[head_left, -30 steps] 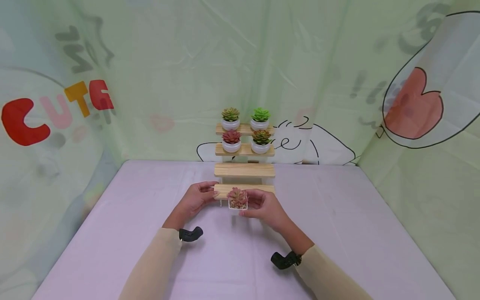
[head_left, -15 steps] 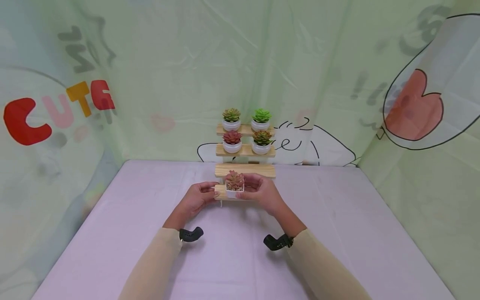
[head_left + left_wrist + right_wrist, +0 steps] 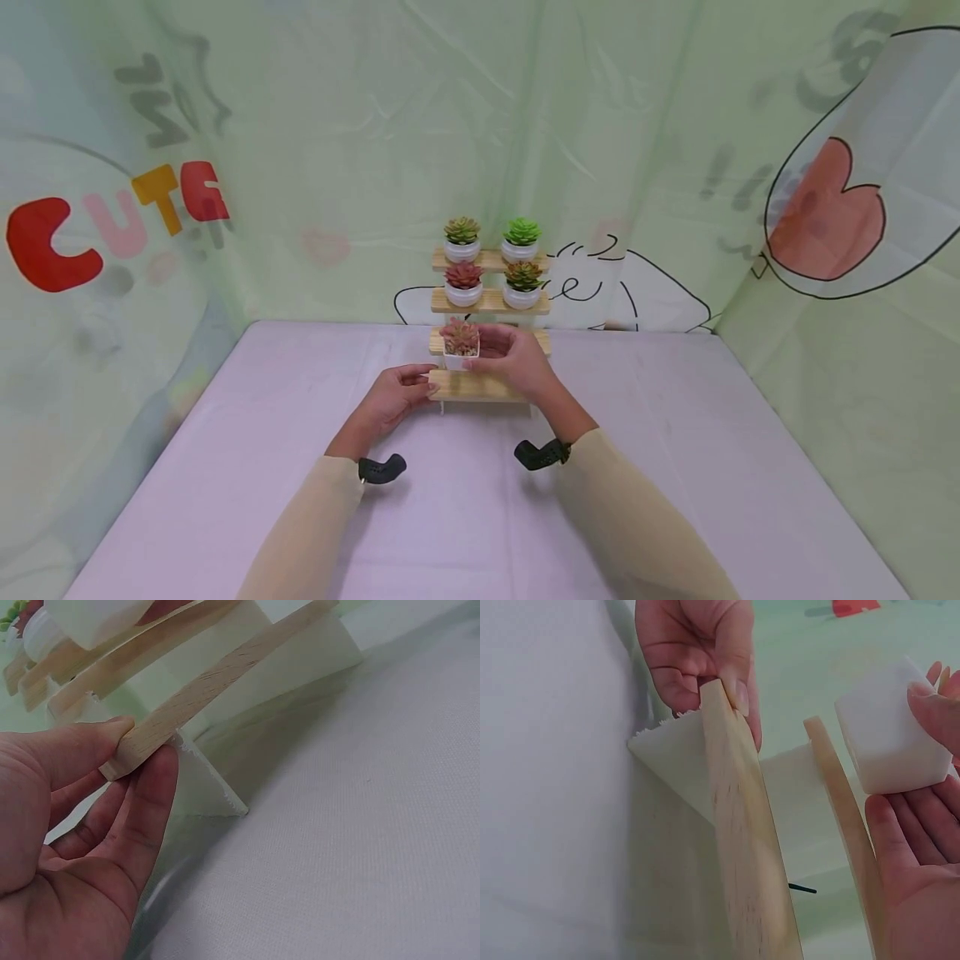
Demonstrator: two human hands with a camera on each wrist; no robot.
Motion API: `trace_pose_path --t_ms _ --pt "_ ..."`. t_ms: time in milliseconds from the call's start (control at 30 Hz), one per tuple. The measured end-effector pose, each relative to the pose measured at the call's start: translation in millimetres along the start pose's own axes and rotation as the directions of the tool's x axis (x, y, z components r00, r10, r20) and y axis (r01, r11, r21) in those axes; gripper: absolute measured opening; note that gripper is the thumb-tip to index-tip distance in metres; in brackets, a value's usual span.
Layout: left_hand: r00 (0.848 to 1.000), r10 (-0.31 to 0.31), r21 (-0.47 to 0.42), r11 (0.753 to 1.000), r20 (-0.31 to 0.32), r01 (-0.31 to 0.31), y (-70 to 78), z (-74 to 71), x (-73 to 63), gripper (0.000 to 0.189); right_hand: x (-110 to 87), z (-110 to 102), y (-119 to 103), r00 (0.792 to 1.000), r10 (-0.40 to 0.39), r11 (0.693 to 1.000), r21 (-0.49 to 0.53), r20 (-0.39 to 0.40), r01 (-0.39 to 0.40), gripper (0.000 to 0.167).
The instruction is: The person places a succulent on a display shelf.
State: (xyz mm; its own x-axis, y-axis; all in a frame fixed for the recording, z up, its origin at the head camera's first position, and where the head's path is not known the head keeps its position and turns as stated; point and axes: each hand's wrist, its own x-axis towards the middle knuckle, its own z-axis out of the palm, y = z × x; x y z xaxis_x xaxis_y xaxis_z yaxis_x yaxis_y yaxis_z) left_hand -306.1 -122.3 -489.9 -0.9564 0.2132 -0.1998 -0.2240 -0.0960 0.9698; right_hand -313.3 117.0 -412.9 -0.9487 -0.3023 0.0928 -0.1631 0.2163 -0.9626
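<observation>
My right hand (image 3: 521, 362) grips a square white pot (image 3: 461, 362) holding a pink artificial succulent (image 3: 459, 335), thumb on its near side. In the head view the pot overlaps the left part of the second-lowest board of a stepped wooden plant stand (image 3: 480, 386). From the right wrist, the pot's plain white underside (image 3: 892, 739) shows close beside that board's edge (image 3: 847, 817). My left hand (image 3: 392, 402) pinches the left end of the lowest board (image 3: 202, 690), thumb on top and fingers beneath, as the left wrist view shows.
On the top board stand an olive succulent (image 3: 461, 239) and a bright green one (image 3: 521, 239). The board below bears a dark red succulent (image 3: 463, 284) and a green-brown one (image 3: 522, 285), all in round white pots. A pale cloth covers the table (image 3: 637, 467); printed curtains (image 3: 360, 167) surround it.
My right hand has carried the potted pink succulent up and away, slightly left, from in front of the lowest board to the second-lowest one. The left hand keeps its place on the stand.
</observation>
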Motion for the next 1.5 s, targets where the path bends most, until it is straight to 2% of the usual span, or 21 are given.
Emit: trace_pose_path --t_ms 100,467,700,900,1267,1500 --pt "1.000 -0.003 0.001 1.000 -0.008 0.003 0.3 0.5 0.7 0.046 5.4 -0.8 -0.5 1.000 0.021 1.000 0.005 -0.009 -0.021 0.061" --pt "1.000 0.009 0.004 1.000 0.017 -0.010 1.4 1.6 -0.2 0.048 20.3 -8.4 -1.8 0.999 0.012 1.000 -0.005 -0.031 -0.012 0.059" --pt "1.000 0.008 -0.007 1.000 0.010 -0.008 0.8 1.8 0.5 0.047 26.6 -6.8 -1.3 0.999 0.018 0.999 -0.032 -0.031 -0.019 0.062" --pt "1.000 0.001 -0.001 1.000 -0.002 -0.001 1.0 2.3 0.9 0.047 28.5 -5.8 -0.9 0.998 0.047 0.999 -0.005 -0.046 -0.048 0.061" --pt "0.999 -0.019 0.005 1.000 -0.026 0.019 1.7 0.8 1.2 0.046 28.8 -2.6 1.2 0.998 0.019 0.999 0.044 -0.057 -0.016 0.058" --pt "0.999 -0.025 0.011 1.000 -0.032 0.026 1.6 1.3 1.6 0.047 28.9 -0.9 2.2 0.996 0.048 0.998 0.041 -0.079 -0.045 0.060"
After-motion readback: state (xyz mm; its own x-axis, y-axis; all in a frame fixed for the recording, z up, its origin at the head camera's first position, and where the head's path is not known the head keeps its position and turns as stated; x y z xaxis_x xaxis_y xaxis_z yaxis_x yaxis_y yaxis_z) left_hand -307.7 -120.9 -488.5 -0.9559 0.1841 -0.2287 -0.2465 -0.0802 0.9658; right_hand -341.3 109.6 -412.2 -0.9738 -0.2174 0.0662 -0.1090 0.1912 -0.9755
